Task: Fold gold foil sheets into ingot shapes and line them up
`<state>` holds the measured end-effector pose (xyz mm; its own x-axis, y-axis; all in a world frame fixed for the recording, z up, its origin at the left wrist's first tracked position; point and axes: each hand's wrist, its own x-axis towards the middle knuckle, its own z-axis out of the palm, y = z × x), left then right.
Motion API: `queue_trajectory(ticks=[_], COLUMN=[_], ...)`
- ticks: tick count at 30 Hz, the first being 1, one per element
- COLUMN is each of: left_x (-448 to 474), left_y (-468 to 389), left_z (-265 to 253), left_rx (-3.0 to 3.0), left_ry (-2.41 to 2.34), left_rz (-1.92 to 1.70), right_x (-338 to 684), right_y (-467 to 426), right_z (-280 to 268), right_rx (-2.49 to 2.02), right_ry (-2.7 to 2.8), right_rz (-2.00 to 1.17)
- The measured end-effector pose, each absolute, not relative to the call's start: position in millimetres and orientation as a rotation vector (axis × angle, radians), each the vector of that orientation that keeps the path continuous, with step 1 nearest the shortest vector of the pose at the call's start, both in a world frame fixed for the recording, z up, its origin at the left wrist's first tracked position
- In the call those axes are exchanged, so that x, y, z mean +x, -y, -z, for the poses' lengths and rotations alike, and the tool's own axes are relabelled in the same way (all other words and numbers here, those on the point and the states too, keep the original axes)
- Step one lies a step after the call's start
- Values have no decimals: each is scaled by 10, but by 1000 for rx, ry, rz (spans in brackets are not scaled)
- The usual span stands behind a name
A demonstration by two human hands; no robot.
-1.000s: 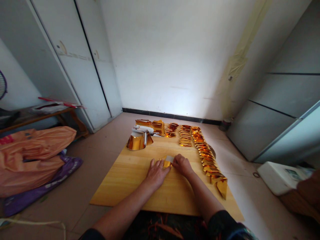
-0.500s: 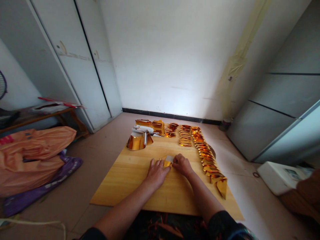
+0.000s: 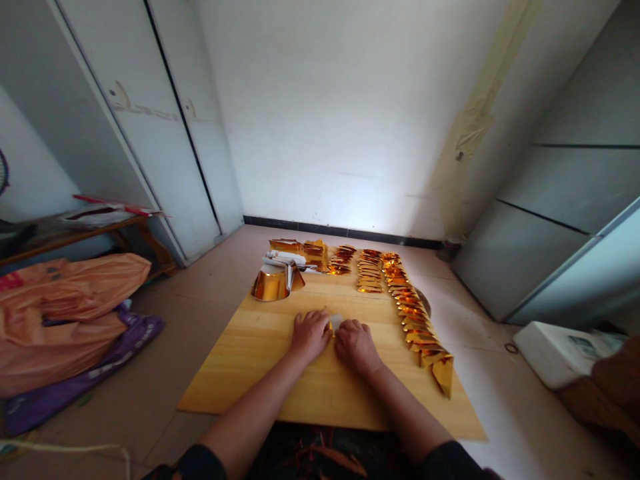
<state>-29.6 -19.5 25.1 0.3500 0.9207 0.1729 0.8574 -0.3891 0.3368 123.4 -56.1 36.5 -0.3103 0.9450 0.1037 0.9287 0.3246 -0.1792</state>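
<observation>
White wall (image 3: pixel 320 120) straight ahead, grey-white wardrobe (image 3: pixel 130 140) on the left, grey cabinet (image 3: pixel 570 180) on the right; an orange plastic sheet (image 3: pixel 65 307) and a purple bag (image 3: pixel 100 360) lay on the floor at left. Wooden board (image 3: pixel 240 373) stood in front of the person, and both bare hands were near its middle. Small gold paper (image 3: pixel 331 326) with a pale part sat on the board, between the hands, mostly covered. Left hand (image 3: pixel 311 332) was at its left side, fingers bent; right hand (image 3: pixel 355 344) was at its right, fingers curled in. Couldn't tell from where I stood whether either one pinched the paper or only pressed it. Long gold row (image 3: pixel 415 323) of folded pieces ran down the board's right side, a shorter gold row (image 3: pixel 370 272) just beside its far end. Curved gold sheets (image 3: pixel 273 285) with white backs stood at the far left corner.
</observation>
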Motion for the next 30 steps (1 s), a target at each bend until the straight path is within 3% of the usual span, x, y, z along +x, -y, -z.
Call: queue_trajectory(ticks=[13, 30], left_x=[-552, -574], left_y=[27, 47], left_z=[-188, -238], left_rx=[2443, 2444], left_ry=[-1321, -1275], left_rz=[-440, -379], right_x=[1505, 1451], right_y=[399, 249], right_z=[-33, -27], right_rx=[-1298, -1167], right_ry=[2296, 2307], right_rz=[-348, -319])
